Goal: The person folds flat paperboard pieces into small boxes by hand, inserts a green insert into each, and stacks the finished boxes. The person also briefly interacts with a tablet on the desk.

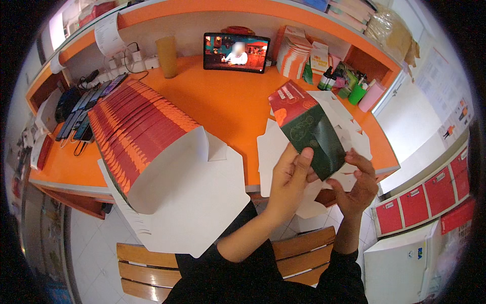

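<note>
- Left hand [291,175]: fingers extended and pressed flat against the lower left edge of a flat carton blank [309,129], thumb over its dark green face; grip closed on it.
- Right hand [360,183]: fingers curled, pinching the lower right corner of the same carton blank.
- Carton blank: red at the top, dark green below, white flaps behind; held tilted over the near edge of the orange desk [223,101].
- Stack of carton blanks [134,134]: 1 long fanned row, red-and-orange patterned, white inner faces showing; lying at the left of the desk and overhanging its near edge.
- Tablet [236,52]: propped upright at the back of the desk, screen lit.
- Orange tumbler [167,55]: standing left of the tablet.
- Green cup [357,93]: at the desk's right end, among small bottles.
- Phones [88,109]: a row on cables at the desk's left end.
- Wooden bench [298,253]: below the desk's near edge, under the person.
</note>
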### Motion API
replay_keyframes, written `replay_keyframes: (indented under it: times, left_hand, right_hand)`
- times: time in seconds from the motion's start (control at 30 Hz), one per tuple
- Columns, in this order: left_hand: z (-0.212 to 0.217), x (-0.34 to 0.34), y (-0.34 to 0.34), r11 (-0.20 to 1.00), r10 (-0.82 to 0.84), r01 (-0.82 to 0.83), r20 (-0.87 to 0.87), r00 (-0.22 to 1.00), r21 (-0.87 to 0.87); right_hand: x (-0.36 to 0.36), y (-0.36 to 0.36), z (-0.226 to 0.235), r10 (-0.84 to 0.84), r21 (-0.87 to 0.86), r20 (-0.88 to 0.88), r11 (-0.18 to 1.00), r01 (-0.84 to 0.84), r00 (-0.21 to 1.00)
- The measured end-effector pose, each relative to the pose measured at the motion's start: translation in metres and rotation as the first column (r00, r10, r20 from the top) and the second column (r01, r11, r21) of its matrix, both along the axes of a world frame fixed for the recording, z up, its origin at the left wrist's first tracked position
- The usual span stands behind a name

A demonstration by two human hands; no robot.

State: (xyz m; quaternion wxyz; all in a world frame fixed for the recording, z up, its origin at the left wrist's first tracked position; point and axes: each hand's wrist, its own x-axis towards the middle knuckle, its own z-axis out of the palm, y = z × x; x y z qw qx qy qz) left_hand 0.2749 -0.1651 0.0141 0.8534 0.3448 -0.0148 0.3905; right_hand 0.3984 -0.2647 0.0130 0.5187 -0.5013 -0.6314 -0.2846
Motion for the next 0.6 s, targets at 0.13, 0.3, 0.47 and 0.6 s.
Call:
replay_keyframes:
  times: [0.13, 0.3, 0.47, 0.6]
  left_hand:
    - [-0.012, 0.002, -0.003, 0.998, 0.034, -0.033, -0.015, 0.999, 0.056]
    - [0.010, -0.002, 0.005, 0.976, -0.083, 0.107, 0.128, 0.988, -0.191]
    - [-0.010, 0.001, -0.009, 0.978, 0.026, -0.049, 0.113, 0.993, 0.205]
    - [-0.002, -0.007, -0.005, 0.879, 0.104, -0.075, -0.036, 0.994, 0.472]
  right_hand:
    - [-0.008, -0.002, 0.010, -0.160, -0.080, 0.213, 0.980, 0.180, 0.964]
    - [-0.015, -0.006, 0.017, -0.052, -0.225, 0.153, 0.971, 0.086, 0.987]
    - [-0.018, 0.001, 0.020, -0.161, 0.051, 0.219, 0.987, 0.154, 0.962]
    - [-0.003, -0.012, 0.027, -0.082, 0.007, 0.256, 0.997, 0.083, 0.963]
